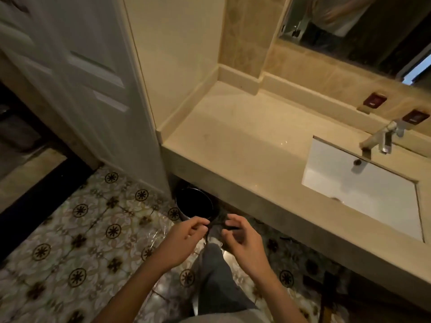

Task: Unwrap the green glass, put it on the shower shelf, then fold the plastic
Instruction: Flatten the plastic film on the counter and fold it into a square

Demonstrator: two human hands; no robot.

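From the head camera, both hands meet low in front of the body, above a patterned tile floor [77, 234]. The left hand [184, 238] pinches, thumb against curled fingers, the edge of a sheet of clear plastic [149, 236] that hangs down and glints over the tiles. The right hand [242, 241] sits just beside it with fingers curled; it seems to hold the same plastic, though the sheet is too faint there to be sure. No green glass is visible anywhere, nor any shower shelf, so the folding is probably the step in hand. A dark bin [194, 206] stands under the beige counter [233, 141], with the sink [363, 192] well to the right. The thin film could cling to itself or slip from the pinch, giving a crumpled fold or a sheet dropped toward the bin.
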